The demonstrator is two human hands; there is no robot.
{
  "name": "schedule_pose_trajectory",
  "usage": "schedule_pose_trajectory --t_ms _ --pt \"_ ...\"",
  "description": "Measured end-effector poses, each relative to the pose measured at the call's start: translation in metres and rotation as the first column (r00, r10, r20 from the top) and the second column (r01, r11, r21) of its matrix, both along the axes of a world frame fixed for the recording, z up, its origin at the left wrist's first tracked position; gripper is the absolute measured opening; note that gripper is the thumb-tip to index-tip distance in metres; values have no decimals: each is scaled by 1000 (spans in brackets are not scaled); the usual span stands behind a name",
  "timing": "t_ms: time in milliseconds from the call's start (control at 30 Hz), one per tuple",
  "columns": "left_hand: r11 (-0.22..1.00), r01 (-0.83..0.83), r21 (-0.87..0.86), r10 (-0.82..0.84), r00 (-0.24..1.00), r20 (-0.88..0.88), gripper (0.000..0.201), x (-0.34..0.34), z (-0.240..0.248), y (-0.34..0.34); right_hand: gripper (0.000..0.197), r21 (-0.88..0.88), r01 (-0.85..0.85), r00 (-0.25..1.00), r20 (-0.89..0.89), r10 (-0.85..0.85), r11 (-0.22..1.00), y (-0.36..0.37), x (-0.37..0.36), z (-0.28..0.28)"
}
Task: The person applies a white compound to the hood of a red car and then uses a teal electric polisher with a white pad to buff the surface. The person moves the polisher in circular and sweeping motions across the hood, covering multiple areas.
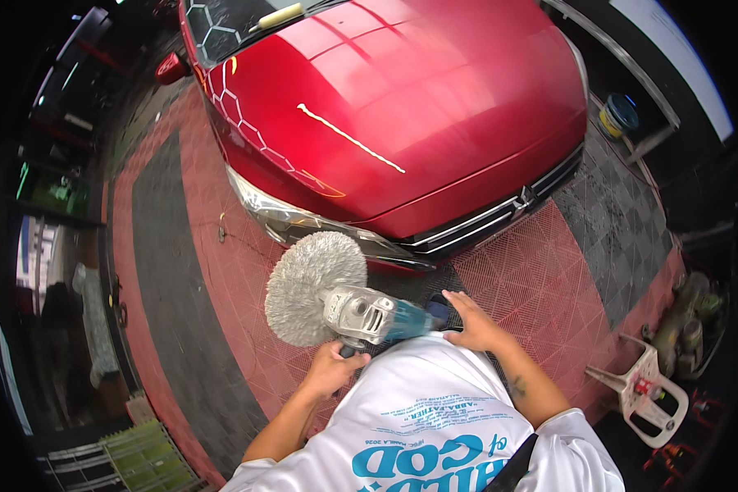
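Note:
A rotary polisher with a silver head and teal body lies across in front of my waist. Its round, shaggy grey wool pad faces left, near the car's front bumper. My left hand is closed around the polisher's dark side handle. My right hand is at the rear end of the tool, fingers stretched out and apart; whether it touches the body I cannot tell. Ahead stands a glossy red car hood, and a thin cream-coloured line of paste runs diagonally across it.
A pale yellow bottle lies at the windshield base. Red and dark grey grid tiles cover the floor. A white plastic chair is at right, near a dark machine. A blue-and-yellow bucket stands beyond the car's right side.

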State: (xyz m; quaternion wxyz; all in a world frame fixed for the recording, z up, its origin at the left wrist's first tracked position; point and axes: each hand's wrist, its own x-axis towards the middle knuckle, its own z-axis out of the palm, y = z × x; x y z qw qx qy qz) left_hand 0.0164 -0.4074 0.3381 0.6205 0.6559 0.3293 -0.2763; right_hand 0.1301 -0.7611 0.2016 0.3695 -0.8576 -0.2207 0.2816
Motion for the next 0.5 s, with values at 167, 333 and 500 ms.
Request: schedule_pose_trajectory --t_ms 167,333,500 --pt "952 57 -301 -59 998 1 25 -6 33 1 74 40 -183 947 -261 187 982 -52 -7 25" --pt "971 229 -70 -225 972 71 27 -6 19 6 67 212 35 973 -228 14 977 -67 -71 58" --pt "932 363 -19 -362 931 41 29 14 15 -12 70 96 258 911 -355 -210 961 -96 -117 64"
